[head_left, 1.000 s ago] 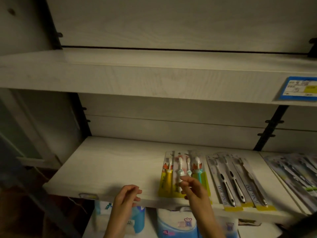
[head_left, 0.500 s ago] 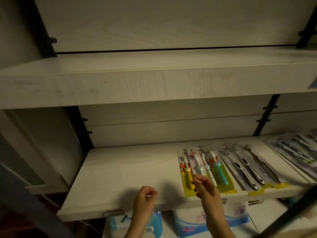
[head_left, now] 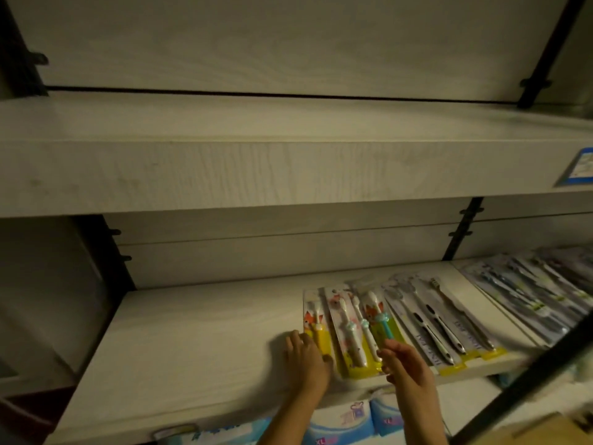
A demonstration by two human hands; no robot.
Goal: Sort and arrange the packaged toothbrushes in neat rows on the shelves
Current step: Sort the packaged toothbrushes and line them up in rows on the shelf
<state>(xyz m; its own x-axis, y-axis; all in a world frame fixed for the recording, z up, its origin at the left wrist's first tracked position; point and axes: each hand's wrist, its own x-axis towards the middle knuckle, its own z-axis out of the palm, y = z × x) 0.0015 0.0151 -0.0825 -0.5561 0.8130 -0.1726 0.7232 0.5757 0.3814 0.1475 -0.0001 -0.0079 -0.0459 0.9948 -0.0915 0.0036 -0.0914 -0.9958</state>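
Observation:
Several children's toothbrush packs (head_left: 348,326) with yellow cards and cartoon foxes lie side by side on the lower shelf (head_left: 192,342). My left hand (head_left: 305,356) rests flat on the shelf against the left edge of the leftmost pack, fingers extended. Just right of it, my right hand (head_left: 401,361) touches the near end of the packs with relaxed fingers. Black-and-white adult toothbrush packs (head_left: 439,322) lie in a row to the right. Further dark packs (head_left: 539,290) fill the neighbouring shelf section.
The upper shelf (head_left: 256,168) juts out above, with a blue price tag (head_left: 577,170) at its right front. Black uprights (head_left: 462,229) divide the sections. Blue-and-white packaged goods (head_left: 340,422) sit below the lower shelf. A dark bar (head_left: 529,377) crosses the lower right.
My left hand moved up from the shelf's front edge onto the shelf, landing beside the leftmost pack. My right hand stayed at the packs' near end. The camera shifted slightly.

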